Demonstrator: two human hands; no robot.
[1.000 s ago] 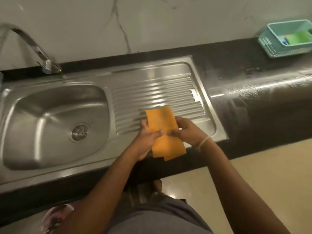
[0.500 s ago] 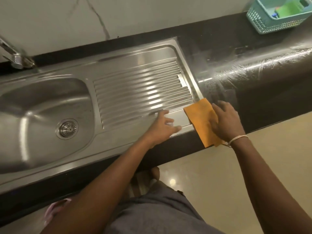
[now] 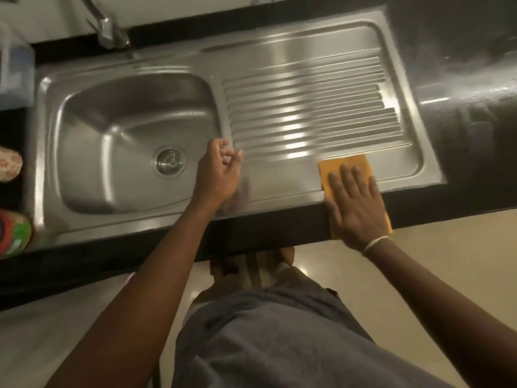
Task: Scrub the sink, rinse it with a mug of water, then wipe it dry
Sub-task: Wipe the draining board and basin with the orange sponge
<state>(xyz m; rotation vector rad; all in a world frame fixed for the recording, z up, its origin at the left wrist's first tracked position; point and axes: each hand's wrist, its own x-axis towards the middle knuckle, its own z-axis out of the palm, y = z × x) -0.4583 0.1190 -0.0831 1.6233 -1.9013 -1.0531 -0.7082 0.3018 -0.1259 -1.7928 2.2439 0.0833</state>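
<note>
At the far left edge of the black table [image 3: 461, 152], beyond the sink's [image 3: 134, 141] rim, sit a couple of colourful items, too cropped and blurred to name. The tap [image 3: 107, 29] stands behind the sink's back left corner. The sink bowl looks bare, with the drain [image 3: 169, 163] at its centre.

Just right of the bowl, over the strip between it and the ridged draining board [image 3: 313, 113], hovers the left hand [image 3: 221, 172]. Its fingers are loosely curled and hold nothing; motion blur makes it hard to say whether it touches the steel.

Further right, at the front right corner of the sink's draining board, the right hand [image 3: 356, 203] lies flat with fingers straight and spread, pressing the orange cloth [image 3: 345, 166] down. The cloth straddles the front lip of the sink, its near end hanging over the table edge.

This looks like the drying stage. The risk is that the overhanging cloth slides off toward the floor if the palm lifts or sweeps toward the person. A flat palm has no grip on it, so a fast stroke could bunch the cloth or leave it behind. The ridges could also keep water that a flat wipe skims over.
</note>
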